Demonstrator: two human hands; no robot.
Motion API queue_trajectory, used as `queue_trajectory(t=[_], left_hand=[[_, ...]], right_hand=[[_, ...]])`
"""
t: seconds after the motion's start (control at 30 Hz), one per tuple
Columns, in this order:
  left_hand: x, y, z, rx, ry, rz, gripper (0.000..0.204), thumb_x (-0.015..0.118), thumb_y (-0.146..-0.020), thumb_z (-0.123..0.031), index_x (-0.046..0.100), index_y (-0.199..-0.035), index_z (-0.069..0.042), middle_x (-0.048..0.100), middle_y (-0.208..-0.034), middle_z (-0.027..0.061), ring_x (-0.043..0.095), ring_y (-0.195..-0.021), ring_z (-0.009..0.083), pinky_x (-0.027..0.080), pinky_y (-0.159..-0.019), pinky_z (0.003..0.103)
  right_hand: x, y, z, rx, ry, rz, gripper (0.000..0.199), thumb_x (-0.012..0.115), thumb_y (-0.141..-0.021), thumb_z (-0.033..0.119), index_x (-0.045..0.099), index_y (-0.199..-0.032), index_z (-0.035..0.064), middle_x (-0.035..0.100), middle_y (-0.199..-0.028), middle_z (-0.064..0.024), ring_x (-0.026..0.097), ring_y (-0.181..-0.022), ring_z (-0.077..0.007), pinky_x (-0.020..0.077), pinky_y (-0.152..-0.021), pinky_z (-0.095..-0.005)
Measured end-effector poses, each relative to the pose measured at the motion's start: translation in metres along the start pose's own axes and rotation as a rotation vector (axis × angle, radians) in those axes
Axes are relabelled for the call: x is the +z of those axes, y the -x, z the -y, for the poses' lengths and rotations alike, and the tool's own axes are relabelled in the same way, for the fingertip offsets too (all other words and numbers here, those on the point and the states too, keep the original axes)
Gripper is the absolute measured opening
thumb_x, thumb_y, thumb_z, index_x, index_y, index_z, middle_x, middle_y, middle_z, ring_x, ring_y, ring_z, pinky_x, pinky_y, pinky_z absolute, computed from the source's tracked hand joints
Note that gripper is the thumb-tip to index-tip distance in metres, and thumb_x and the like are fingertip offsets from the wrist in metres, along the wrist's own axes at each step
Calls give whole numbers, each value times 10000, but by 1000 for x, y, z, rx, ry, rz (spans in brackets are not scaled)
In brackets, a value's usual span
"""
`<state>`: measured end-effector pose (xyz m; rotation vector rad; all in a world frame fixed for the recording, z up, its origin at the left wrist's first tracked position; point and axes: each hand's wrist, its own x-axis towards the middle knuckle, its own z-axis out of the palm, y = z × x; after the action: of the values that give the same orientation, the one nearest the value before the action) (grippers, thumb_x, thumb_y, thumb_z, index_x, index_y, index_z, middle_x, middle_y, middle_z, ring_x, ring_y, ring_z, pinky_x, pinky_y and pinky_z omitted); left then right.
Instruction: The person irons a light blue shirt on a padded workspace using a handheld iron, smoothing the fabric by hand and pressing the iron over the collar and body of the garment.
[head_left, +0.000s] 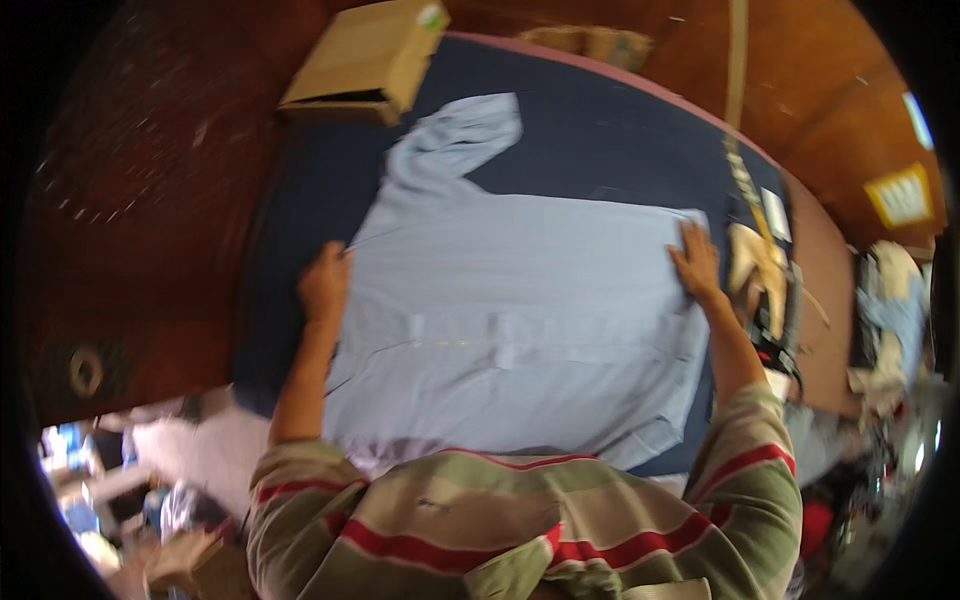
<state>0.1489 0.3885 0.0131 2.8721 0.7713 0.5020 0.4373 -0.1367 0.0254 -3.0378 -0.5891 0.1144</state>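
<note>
Left hand (324, 283) and right hand (696, 262) press flat on blue shirt (510, 320).

Pale blue shirt (510, 330) — spread flat on the dark blue table, one sleeve angled away.

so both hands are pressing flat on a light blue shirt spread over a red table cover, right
Not quite: the cover is dark navy blue, not red, as the head view shows. The rest holds: the left hand and right hand both press flat on the light blue shirt spread over it.
</note>
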Motion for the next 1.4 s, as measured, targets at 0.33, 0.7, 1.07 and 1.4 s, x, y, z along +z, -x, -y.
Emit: queue_trajectory(t=[0.33,0.7,1.07,1.4], left_hand=[[-35,129,-88,270,437,17,230,570,-836,-162,596,-1036,-52,583,-1103,102,540,-1020,285,379,-884,416],[-21,111,-269,849,719,304,267,628,-768,-159,592,-1024,-95,587,-1037,41,552,-951,211,383,-853,384],[62,127,-462,1091,451,207,272,611,-760,-160,590,-1031,-137,560,-768,39,568,-742,211,378,-753,373],[48,131,-476,1049,636,271,104,531,-749,-98,552,-850,-109,552,-722,55,560,-728,219,365,-725,371]], right_hand=[[1,264,34,397,-660,-564,277,569,-828,82,552,-1089,-10,575,-1077,-147,546,-1021,-273,414,-904,-351],[-2,322,41,239,-455,17,261,681,-729,147,590,-950,42,598,-992,-157,550,-920,-335,401,-816,-389],[-12,374,20,235,-810,-84,298,568,-708,35,587,-1004,56,576,-851,-98,557,-848,-266,402,-780,-350],[-4,383,-16,-41,-691,-54,216,620,-600,13,609,-798,99,546,-1001,-52,508,-946,-257,364,-814,-370]])
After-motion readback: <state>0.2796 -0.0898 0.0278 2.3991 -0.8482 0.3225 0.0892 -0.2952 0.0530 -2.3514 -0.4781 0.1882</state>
